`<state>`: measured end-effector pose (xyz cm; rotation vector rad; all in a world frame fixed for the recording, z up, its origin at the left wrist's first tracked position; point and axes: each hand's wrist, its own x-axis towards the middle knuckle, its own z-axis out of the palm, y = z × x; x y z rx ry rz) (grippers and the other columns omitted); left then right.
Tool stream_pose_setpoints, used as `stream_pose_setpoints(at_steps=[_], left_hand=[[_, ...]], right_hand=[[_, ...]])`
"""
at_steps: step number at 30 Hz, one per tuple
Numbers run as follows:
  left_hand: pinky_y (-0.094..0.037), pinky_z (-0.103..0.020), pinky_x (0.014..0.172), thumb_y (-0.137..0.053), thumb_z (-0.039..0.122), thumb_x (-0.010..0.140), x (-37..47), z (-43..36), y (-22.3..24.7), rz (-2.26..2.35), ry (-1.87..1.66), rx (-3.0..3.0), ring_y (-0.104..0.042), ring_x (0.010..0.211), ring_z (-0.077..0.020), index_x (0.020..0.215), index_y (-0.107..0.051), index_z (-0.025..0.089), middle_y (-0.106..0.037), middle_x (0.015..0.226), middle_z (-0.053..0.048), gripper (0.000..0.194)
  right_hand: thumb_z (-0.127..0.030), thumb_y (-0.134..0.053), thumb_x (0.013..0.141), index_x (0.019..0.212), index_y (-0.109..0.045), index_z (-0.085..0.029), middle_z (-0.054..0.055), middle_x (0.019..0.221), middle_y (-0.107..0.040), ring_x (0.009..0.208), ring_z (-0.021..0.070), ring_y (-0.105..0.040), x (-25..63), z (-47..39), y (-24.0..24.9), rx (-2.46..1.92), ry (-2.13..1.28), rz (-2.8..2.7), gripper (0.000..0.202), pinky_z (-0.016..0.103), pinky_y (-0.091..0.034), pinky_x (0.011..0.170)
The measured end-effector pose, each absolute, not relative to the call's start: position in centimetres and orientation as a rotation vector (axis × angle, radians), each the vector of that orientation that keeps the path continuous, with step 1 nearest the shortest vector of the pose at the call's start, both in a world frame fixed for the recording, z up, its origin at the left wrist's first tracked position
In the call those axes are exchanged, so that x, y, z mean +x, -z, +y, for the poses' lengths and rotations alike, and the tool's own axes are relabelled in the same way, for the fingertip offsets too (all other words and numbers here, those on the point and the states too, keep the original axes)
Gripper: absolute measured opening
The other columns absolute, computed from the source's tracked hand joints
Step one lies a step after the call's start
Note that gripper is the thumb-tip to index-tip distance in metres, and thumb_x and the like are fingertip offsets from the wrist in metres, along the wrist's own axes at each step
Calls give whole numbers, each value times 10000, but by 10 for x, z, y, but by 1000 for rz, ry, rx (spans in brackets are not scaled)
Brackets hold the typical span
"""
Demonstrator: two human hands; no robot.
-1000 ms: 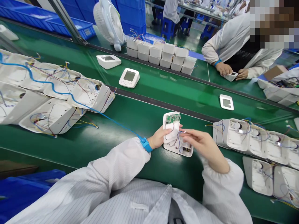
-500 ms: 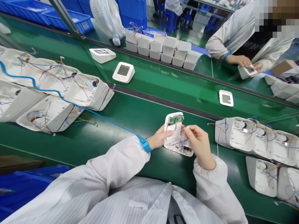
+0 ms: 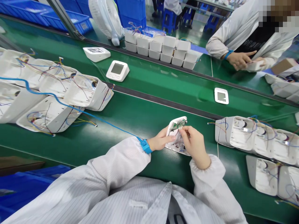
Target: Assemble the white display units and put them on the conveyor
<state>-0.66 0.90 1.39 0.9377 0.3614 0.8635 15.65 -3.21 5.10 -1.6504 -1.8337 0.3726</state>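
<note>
My left hand (image 3: 161, 139) is closed on the left side of an open white plastic device housing (image 3: 171, 150), its thumb lying across the inside. The housing is tilted above the green bench. A green circuit board (image 3: 177, 124) sits in its upper part, and thin wires run through the lower part. My right hand (image 3: 192, 141) pinches at the board's lower edge with thumb and forefinger; what lies between the fingertips is too small to make out. A blue wrist strap (image 3: 145, 145) with a cord is on my left wrist.
White wired housings (image 3: 81, 93) stand in rows at left, and more housings (image 3: 243, 130) at right. On the green conveyor belt (image 3: 163, 84) lie white devices with screens (image 3: 117, 71) and a screen panel (image 3: 221, 95). Across it, a co-worker's hands (image 3: 243, 60) hold a white part.
My right fingers have moved up and left to the circuit board, and the housing has tilted. The devices on the belt have shifted left. The co-worker's hands have turned their part.
</note>
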Motion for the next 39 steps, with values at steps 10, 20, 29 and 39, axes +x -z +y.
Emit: stream_pose_setpoints(at_steps=[10, 20, 29, 39], left_hand=[[-499, -303, 804, -809, 433, 709, -5, 7, -10, 380, -824, 833, -638, 836, -186, 1096, -688, 161, -712, 937, -54, 487], [-524, -316, 790, -814, 419, 686, -8, 9, -14, 340, -700, 787, -677, 857, -222, 1119, -695, 152, -732, 990, -97, 523], [-527, -311, 776, -806, 448, 682, -12, 11, -19, 363, -619, 810, -680, 829, -220, 1089, -707, 133, -734, 962, -104, 524], [-528, -288, 753, -813, 479, 669, -13, 14, -19, 391, -620, 809, -690, 813, -209, 1046, -714, 128, -745, 937, -88, 524]], right_hand=[[-407, -392, 1025, 888, -597, -195, 43, 806, -673, 702, 180, -605, 148, -34, -44, -1731, -71, -1862, 325, 293, -398, 640], [-407, -621, 926, 1304, -527, -170, 164, 1219, -626, 1070, 263, -618, 172, -23, -45, -1411, 61, -1874, 456, 385, -541, 806], [-382, -636, 922, 1391, -506, -210, 122, 1154, -705, 959, 242, -706, 181, -23, -45, -1271, 150, -1996, 516, 357, -589, 816], [-407, -623, 928, 1321, -573, -205, 112, 1134, -728, 872, 222, -731, 175, -26, -43, -1389, 189, -1922, 445, 320, -593, 769]])
